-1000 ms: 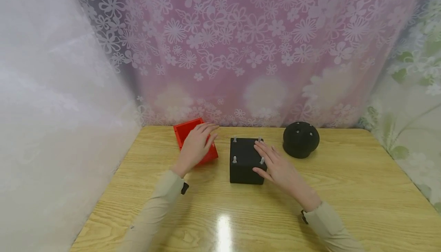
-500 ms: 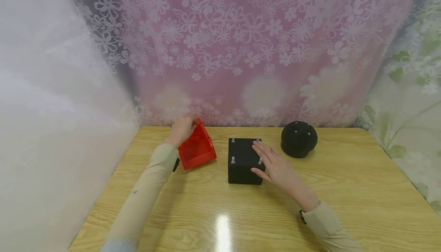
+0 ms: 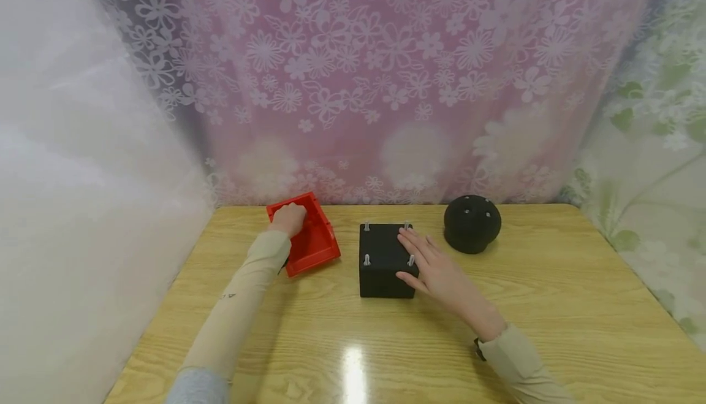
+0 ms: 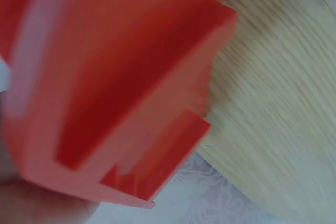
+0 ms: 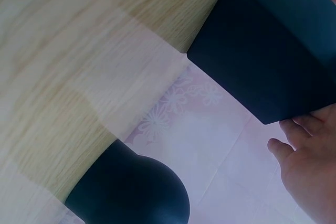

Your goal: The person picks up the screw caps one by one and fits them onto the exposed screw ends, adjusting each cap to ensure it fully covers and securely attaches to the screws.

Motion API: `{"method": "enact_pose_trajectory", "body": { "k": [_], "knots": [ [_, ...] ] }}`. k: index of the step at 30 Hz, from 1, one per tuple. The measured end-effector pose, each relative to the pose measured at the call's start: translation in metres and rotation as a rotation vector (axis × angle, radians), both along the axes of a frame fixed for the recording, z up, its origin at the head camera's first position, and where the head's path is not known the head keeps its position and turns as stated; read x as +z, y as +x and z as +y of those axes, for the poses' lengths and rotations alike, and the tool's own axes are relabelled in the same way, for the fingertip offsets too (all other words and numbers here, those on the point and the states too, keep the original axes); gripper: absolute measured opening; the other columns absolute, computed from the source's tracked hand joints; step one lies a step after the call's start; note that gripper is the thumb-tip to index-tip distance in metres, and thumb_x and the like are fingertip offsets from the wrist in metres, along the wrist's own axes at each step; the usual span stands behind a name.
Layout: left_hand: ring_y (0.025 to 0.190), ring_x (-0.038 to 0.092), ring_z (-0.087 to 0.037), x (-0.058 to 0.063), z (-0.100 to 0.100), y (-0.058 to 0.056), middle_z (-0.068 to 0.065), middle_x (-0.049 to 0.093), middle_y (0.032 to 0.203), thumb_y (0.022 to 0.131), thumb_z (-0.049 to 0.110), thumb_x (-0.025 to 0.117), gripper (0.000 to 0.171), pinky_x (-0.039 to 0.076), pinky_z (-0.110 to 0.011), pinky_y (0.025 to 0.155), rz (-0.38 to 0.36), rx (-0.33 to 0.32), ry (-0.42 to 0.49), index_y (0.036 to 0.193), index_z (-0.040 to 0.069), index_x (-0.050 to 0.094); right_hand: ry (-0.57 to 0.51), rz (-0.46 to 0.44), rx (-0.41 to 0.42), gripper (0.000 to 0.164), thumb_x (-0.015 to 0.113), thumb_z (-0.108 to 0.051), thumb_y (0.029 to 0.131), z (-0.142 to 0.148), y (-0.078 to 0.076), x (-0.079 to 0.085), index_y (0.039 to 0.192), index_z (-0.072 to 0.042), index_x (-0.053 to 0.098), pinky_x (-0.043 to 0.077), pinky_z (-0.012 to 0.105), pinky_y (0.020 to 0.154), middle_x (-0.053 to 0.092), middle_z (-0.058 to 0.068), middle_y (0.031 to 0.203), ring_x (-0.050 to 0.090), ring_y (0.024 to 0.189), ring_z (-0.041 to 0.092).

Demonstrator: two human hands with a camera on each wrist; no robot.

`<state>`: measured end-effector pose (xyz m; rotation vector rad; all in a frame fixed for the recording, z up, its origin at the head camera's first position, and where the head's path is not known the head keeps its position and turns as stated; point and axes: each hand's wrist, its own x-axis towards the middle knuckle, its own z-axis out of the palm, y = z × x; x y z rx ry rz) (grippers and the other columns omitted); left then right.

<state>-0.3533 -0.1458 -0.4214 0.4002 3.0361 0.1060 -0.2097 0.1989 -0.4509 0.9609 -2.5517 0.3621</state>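
My left hand [image 3: 289, 218] reaches down into a red open bin [image 3: 315, 261] at the back left of the table, its fingers hidden from the head view. In the left wrist view, the bin's red wall [image 4: 131, 77] covers most of the left hand [image 4: 42, 205], so whether it grips something does not show. A black box [image 3: 380, 244] with upright metal screws at its top corners stands to the right of the bin. My right hand [image 3: 441, 275] rests on the right side of the black box, fingers extended over its top and thumb at its near edge.
Behind and right of the black box sits a black rounded object [image 3: 471, 223] with small metal screw ends in its top. The wooden table [image 3: 309, 336] ends at a pink floral curtain [image 3: 353, 85] behind, with pale curtains on both sides.
My left hand has moved from above the red bin down into it, its fingers going out of sight. The right hand stays on the black box. The head view shifts slightly.
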Motion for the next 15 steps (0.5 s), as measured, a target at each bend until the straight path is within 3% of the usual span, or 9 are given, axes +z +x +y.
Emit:
{"method": "enact_pose_trajectory", "body": {
  "k": [7, 15],
  "knots": [
    [0.074, 0.070, -0.031, -0.019, -0.006, -0.006, -0.018, 0.072, 0.088, 0.100, 0.001, 0.060, 0.017, 0.062, -0.047, 0.072, 0.040, -0.002, -0.058, 0.090, 0.000, 0.074, -0.011, 0.029, 0.013, 0.078, 0.042, -0.057, 0.104, -0.001, 0.000, -0.001, 0.153, 0.003, 0.037, 0.035, 0.058, 0.115, 0.036, 0.020, 0.160, 0.037, 0.146, 0.034],
    [0.065, 0.062, -0.021, -0.017, -0.007, -0.012, -0.009, 0.067, 0.077, 0.096, 0.008, 0.068, 0.014, 0.059, -0.040, 0.067, -0.003, -0.031, 0.021, 0.083, 0.005, 0.069, -0.012, 0.022, 0.007, 0.079, 0.038, -0.059, 0.104, 0.000, -0.001, -0.002, 0.154, 0.002, 0.036, 0.034, 0.057, 0.116, 0.035, 0.020, 0.160, 0.036, 0.147, 0.034]
  ]
}}
